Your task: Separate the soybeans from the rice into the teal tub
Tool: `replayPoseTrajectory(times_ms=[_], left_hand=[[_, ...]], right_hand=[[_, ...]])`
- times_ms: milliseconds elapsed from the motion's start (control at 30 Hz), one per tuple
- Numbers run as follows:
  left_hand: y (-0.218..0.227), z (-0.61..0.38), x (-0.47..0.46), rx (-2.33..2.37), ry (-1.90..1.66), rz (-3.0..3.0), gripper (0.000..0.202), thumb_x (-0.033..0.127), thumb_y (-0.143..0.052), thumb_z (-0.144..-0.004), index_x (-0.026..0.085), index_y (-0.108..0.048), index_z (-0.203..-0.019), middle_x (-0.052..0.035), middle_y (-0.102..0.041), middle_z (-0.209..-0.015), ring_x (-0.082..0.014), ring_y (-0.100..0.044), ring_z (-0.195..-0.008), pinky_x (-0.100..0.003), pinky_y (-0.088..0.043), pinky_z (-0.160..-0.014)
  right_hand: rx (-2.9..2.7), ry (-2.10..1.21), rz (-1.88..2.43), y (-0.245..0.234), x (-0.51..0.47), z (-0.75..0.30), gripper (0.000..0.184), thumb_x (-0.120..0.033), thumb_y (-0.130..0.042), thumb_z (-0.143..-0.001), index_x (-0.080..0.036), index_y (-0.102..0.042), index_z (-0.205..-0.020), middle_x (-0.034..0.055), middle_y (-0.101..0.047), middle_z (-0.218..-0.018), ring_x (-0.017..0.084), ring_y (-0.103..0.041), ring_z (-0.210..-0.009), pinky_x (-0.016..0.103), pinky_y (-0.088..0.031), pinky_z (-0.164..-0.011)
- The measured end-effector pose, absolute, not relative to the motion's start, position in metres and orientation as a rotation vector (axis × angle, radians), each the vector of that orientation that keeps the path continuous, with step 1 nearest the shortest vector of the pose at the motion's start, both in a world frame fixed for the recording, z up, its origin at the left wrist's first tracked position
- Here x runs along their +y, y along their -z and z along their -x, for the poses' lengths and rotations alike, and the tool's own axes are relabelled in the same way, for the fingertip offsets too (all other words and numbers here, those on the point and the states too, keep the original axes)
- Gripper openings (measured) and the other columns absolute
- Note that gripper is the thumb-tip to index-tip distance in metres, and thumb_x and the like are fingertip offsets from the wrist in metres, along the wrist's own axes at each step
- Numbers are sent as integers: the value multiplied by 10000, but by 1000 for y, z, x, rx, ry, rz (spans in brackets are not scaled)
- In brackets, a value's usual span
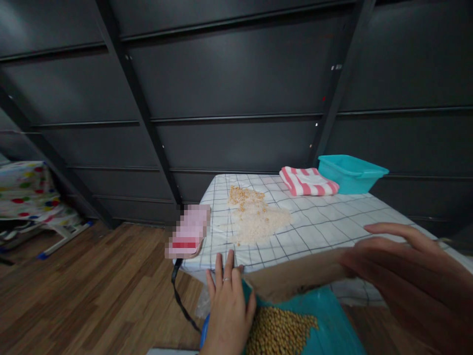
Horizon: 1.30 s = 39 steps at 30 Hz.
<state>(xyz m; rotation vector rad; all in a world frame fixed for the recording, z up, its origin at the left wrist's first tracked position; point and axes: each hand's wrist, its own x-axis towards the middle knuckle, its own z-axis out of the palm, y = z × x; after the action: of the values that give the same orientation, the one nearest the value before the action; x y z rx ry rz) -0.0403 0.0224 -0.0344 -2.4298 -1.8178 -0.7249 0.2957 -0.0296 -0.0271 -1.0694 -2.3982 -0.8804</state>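
My left hand (227, 305) rests on the left rim of a teal tub (332, 328) at the bottom of the view, fingers stretched forward and lying flat. The tub holds a heap of tan beans (279, 330). My right hand (410, 281) hovers above the tub's right side, fingers extended and together, blurred, holding nothing that I can see. Beyond the tub, a mixed pile of white grains and tan beans (254, 214) lies on the checked white tablecloth (325, 222).
A folded red-and-white striped towel (308, 181) and a second teal tub (351, 172) sit at the table's far end. A blurred pink object (188, 231) with a black strap (181, 296) lies at the table's left corner. Dark metal wall behind; wooden floor and spotted cloth (27, 190) to the left.
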Motion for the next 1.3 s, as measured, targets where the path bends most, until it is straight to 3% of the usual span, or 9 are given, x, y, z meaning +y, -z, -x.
replayPoseTrajectory(times_ms=[133, 233, 567, 767, 1300], left_hand=[[30, 44, 24, -1808, 692, 2457, 261, 214, -424, -755, 140, -532, -980, -194, -379, -1339, -410, -219, -1253, -682, -291, -903], [32, 47, 25, -1773, 669, 2453, 281, 208, -408, -767, 135, -512, -1017, -201, -358, -1350, -410, -200, -1258, -687, -289, -901], [35, 56, 22, -1703, 719, 2443, 274, 212, -437, -767, 160, -484, -1032, -178, -366, -1353, -399, -210, -1258, -678, -307, -899], [35, 55, 23, -1727, 759, 2410, 240, 192, -439, -746, 155, -498, -975, -198, -388, -1332, -413, -229, -1248, -676, -327, -883], [38, 57, 24, -1697, 736, 2437, 283, 212, -426, -762, 159, -486, -1033, -184, -341, -1367, -413, -200, -1258, -680, -315, -889]], right_hand=[[-2409, 947, 1062, -76, 21, -205, 300, -39, -344, -747, -189, -568, -878, 30, -597, -728, 165, -506, -681, 398, -355, -824], [-2400, 993, 1001, -113, 36, -166, 308, 4, -319, -723, -149, -567, -822, 36, -571, -661, 161, -494, -646, 365, -351, -785], [-2425, 874, 970, -111, 31, -166, 314, 20, -322, -725, -149, -566, -826, 22, -586, -667, 151, -501, -623, 356, -347, -796], [-2438, 948, 982, -109, 48, -185, 329, 0, -349, -705, -131, -551, -929, 51, -606, -738, 190, -525, -710, 377, -369, -771], [-2413, 967, 856, -118, 53, -147, 289, -16, -337, -739, -121, -573, -870, 43, -582, -678, 172, -505, -654, 351, -355, -751]])
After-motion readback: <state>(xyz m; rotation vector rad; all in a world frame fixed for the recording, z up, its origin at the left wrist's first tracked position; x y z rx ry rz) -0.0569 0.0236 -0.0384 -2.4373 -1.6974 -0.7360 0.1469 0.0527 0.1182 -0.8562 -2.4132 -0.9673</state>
